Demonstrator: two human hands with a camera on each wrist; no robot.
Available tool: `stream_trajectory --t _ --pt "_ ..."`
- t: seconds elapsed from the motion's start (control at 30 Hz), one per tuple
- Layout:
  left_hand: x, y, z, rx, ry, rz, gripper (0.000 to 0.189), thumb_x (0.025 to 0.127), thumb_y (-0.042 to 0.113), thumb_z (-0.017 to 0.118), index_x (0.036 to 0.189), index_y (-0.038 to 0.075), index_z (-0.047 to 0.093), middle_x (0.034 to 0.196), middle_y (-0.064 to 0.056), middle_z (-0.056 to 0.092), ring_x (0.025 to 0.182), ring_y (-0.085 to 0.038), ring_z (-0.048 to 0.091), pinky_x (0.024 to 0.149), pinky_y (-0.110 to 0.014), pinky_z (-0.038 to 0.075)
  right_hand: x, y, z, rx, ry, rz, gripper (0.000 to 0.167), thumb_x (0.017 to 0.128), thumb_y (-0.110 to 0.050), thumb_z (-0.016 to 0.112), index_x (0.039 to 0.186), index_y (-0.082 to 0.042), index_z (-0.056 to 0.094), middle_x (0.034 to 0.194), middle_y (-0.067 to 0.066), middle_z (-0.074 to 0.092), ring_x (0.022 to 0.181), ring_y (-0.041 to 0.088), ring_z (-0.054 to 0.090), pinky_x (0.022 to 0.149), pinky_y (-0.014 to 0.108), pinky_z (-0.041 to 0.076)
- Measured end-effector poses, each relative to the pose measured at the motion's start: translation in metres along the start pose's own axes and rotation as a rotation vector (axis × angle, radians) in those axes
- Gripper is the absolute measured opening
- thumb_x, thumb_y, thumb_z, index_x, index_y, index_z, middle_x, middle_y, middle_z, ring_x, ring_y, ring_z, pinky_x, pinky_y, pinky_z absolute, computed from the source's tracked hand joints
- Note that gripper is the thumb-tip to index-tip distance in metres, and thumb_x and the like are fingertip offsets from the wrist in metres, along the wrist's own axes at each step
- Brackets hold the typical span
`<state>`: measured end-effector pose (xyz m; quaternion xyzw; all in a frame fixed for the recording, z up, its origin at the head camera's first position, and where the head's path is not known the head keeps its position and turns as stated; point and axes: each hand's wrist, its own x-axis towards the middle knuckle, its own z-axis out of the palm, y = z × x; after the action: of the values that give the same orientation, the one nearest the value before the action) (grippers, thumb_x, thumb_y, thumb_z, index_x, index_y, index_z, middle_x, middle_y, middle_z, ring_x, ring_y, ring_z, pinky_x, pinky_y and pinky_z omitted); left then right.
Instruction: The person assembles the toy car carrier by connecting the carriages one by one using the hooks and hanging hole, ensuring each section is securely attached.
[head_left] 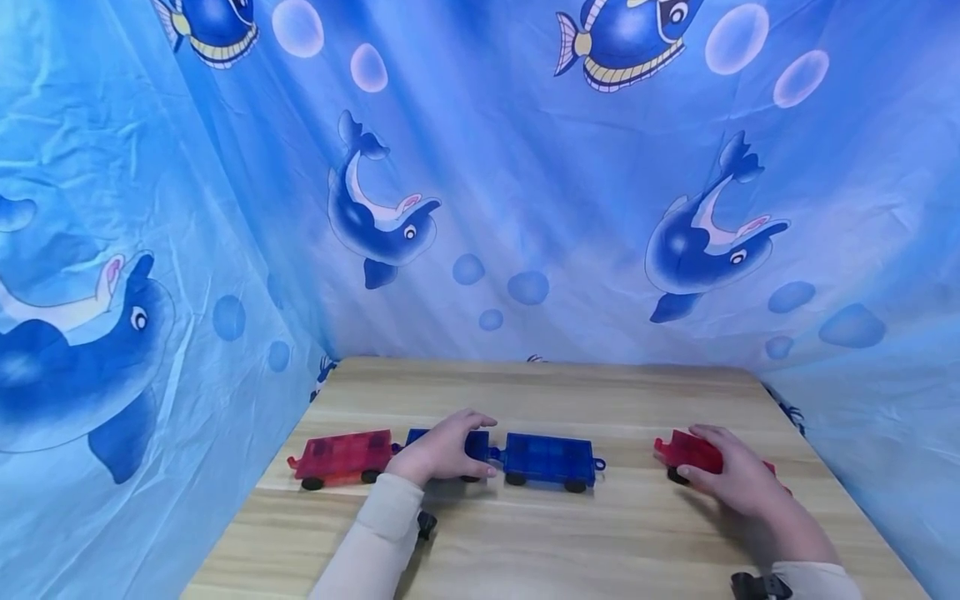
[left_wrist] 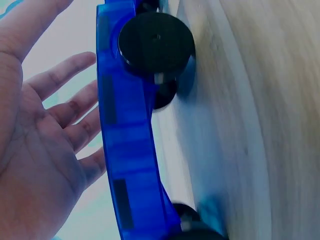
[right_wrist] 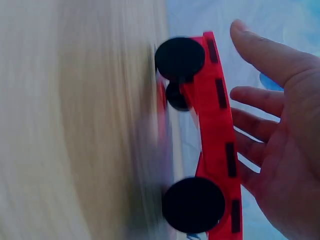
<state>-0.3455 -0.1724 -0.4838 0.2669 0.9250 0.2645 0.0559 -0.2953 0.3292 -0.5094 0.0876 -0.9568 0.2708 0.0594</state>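
Three toy train cars stand in a row on the wooden table: a red car (head_left: 341, 457) on the left, a blue car (head_left: 477, 444) in the middle and another blue car (head_left: 547, 457) on the right. Over the middle car is my left hand (head_left: 438, 450), thumb and fingers spread; in the left wrist view its fingers lie loosely behind the blue body (left_wrist: 125, 140). Farther right, my right hand (head_left: 738, 479) reaches over a separate red car (head_left: 686, 450), partly covering it. The right wrist view shows the thumb standing apart from that car (right_wrist: 216, 135); fingertip contact is unclear.
The light wooden table (head_left: 555, 542) has a gap of bare surface between the row and the separate red car. A blue curtain (head_left: 540, 217) with printed dolphins and fish hangs behind and at the sides.
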Motion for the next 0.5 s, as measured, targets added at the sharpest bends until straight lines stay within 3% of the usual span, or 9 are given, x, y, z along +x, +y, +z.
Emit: stream_trajectory --t 0.27,0.5 --pt "0.010 0.021 0.006 0.064 0.022 0.045 0.081 0.083 0.055 0.086 0.153 0.031 0.053 0.148 0.004 0.053 0.137 -0.025 0.051 0.107 -0.050 0.049 0.001 0.009 -0.001 -0.025 -0.026 0.057 0.098 0.085 -0.058 0.082 0.153 0.003 0.046 0.146 0.034 0.047 0.124 0.054 0.053 0.093 0.067 0.052" --pt "0.021 0.040 0.022 0.070 0.007 0.068 0.082 0.084 0.058 0.084 0.155 0.033 0.051 0.151 0.005 0.050 0.133 -0.023 0.055 0.105 -0.046 0.051 -0.001 0.007 0.001 -0.041 -0.007 0.049 0.090 0.085 -0.052 0.084 0.149 0.004 0.052 0.139 0.032 0.055 0.118 0.050 0.059 0.088 0.063 0.056"
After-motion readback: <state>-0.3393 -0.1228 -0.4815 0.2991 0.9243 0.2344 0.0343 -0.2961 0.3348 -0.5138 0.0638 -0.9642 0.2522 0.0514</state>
